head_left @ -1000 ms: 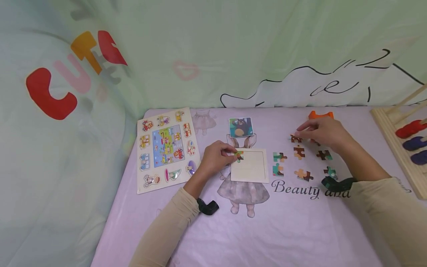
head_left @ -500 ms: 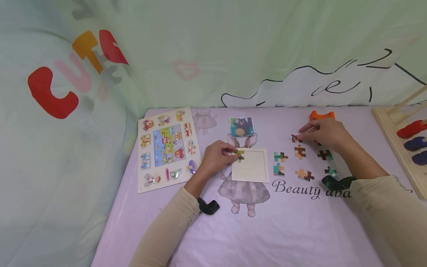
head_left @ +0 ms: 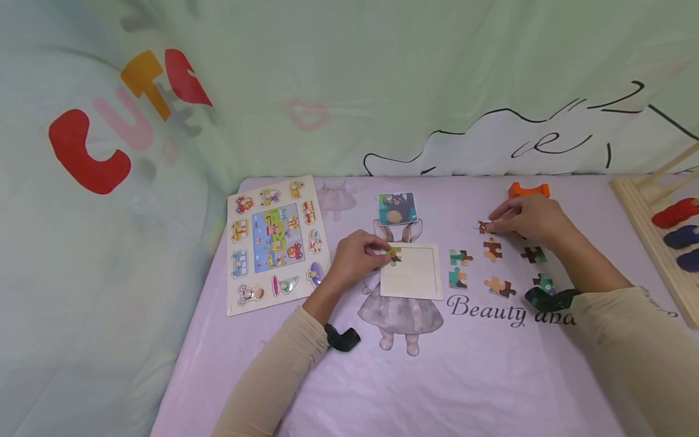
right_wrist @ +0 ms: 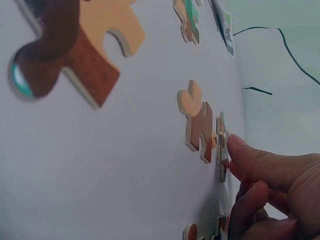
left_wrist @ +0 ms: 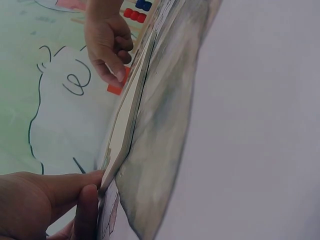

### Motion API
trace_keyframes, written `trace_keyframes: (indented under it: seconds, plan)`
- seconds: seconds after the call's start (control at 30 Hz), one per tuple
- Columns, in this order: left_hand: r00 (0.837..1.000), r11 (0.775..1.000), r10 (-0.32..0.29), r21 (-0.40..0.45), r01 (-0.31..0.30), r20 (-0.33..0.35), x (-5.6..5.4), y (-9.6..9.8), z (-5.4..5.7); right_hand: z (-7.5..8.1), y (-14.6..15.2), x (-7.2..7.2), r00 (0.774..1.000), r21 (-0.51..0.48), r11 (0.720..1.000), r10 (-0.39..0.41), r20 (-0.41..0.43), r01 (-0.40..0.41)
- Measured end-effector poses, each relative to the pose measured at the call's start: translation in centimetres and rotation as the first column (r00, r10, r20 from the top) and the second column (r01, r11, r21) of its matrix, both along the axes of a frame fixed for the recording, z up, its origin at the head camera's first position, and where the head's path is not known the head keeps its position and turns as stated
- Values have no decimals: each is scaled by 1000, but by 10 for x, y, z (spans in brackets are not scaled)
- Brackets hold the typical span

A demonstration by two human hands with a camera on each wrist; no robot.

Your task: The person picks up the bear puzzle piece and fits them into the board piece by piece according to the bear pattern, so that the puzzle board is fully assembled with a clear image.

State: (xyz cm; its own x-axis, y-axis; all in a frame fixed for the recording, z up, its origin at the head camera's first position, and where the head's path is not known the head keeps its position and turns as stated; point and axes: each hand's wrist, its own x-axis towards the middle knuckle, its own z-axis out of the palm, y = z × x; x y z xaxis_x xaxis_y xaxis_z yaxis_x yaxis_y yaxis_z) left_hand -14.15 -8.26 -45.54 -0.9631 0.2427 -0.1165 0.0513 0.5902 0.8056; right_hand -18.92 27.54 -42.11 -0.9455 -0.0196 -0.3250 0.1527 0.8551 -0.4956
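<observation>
My left hand (head_left: 357, 258) pinches the upper left corner of a square wooden puzzle board (head_left: 409, 273) between thumb and fingers. A green and brown jigsaw piece (head_left: 394, 255) lies in that corner, partly covered by the fingertips. To the right, my right hand (head_left: 537, 218) has thumb and index finger on a brown jigsaw piece (head_left: 483, 227) at the far end of the loose pieces. In the right wrist view the thumb (right_wrist: 242, 145) meets this piece's edge, with the piece low over the cloth. Other fingers are curled in.
Several loose jigsaw pieces (head_left: 493, 250) lie right of the board. A bear picture card (head_left: 397, 209) lies behind it. A vehicle peg puzzle (head_left: 322, 243) is at left. An orange object (head_left: 528, 189) and a wooden bead frame (head_left: 644, 243) stand at right.
My right fingers have drawn back slightly to the right, so more of the brown piece shows. The left hand stays at the board's corner. The whole view shifts a little.
</observation>
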Motion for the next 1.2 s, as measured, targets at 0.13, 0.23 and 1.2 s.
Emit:
trace_keyframes:
  seconds: [0.13,0.23,1.2]
  plan:
    - [1000,1000,5,9,-5,4,1,0,0,0,-1,0,1000,-6,1000,-9,1,9]
    - [1000,1000,8,12,-8,7,1,0,0,-1,-2,0,1000,-7,1000,-15,-1,15]
    - [1000,1000,15,23,-15,1,1,0,2,0,-6,4,998,-22,1000,-13,-60,11]
